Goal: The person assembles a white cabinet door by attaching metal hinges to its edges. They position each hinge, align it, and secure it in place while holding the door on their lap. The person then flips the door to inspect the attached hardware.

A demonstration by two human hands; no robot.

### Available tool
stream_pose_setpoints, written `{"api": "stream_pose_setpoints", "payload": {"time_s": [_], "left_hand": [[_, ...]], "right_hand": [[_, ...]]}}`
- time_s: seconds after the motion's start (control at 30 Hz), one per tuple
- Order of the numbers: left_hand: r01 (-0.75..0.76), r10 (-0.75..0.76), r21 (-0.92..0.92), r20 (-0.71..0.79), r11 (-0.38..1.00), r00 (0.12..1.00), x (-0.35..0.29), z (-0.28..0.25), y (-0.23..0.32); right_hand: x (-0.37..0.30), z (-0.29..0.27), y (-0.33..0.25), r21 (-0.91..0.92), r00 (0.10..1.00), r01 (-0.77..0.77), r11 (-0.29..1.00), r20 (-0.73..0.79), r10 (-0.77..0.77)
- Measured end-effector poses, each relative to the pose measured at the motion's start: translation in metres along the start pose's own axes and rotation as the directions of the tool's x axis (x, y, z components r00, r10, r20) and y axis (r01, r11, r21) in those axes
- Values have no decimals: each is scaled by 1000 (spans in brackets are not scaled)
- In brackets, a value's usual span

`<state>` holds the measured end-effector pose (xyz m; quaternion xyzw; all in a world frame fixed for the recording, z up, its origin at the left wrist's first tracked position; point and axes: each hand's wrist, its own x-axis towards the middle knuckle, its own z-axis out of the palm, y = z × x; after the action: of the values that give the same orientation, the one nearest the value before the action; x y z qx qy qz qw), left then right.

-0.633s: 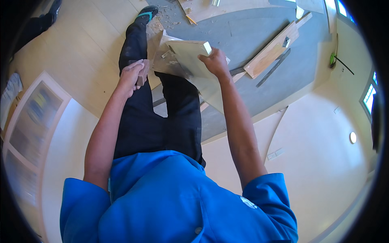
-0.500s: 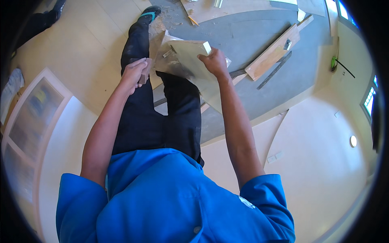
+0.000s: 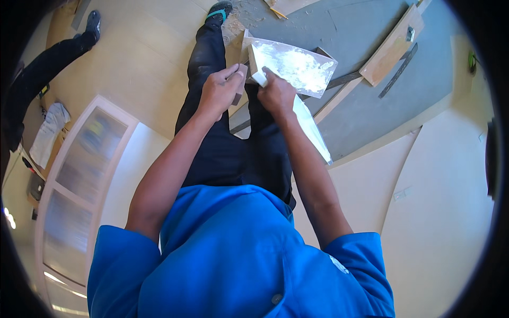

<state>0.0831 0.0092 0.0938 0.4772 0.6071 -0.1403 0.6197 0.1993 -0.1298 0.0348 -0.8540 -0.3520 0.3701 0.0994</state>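
Note:
My left hand [image 3: 217, 93] is closed around a small brown block [image 3: 240, 85] that looks like a sanding block. It is held up over my thighs, close to the end of a pale board. My right hand [image 3: 277, 94] grips that pale board [image 3: 314, 130] near its white end, the thumb lying on top. The board passes under my right forearm and comes out beyond it, bright with glare. Just past my right hand is a flat, box-like surface [image 3: 297, 66], washed out by strong reflection. The block and the board's end are close, but I cannot tell whether they touch.
A wooden plank [image 3: 392, 45] with a small metal piece on it lies on the grey floor sheet [image 3: 344, 37], beside a dark strip [image 3: 397, 71]. Shavings and a pencil [image 3: 278, 13] lie ahead. At left are a framed glazed panel [image 3: 87, 153] and another person's leg [image 3: 50, 69].
My right hand has drawn the board's end nearer and tilted it. My left hand has brought the block rightward, close to that end. The view has shifted left, showing more of the other person's leg.

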Motion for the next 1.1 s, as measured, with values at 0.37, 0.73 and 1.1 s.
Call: {"api": "stream_pose_setpoints", "payload": {"time_s": [0.37, 0.73, 1.1], "left_hand": [[-147, 134, 334, 63, 931, 989, 3, -2, 15], [-153, 142, 553, 62, 819, 988, 70, 13, 3], [-50, 6, 283, 156, 958, 988, 51, -20, 26]], "right_hand": [[-20, 26, -14, 9, 995, -76, 997, 58, 75], [-9, 13, -18, 1, 994, -77, 997, 78, 76], [-14, 7, -18, 7, 978, -121, 993, 169, 119]]}}
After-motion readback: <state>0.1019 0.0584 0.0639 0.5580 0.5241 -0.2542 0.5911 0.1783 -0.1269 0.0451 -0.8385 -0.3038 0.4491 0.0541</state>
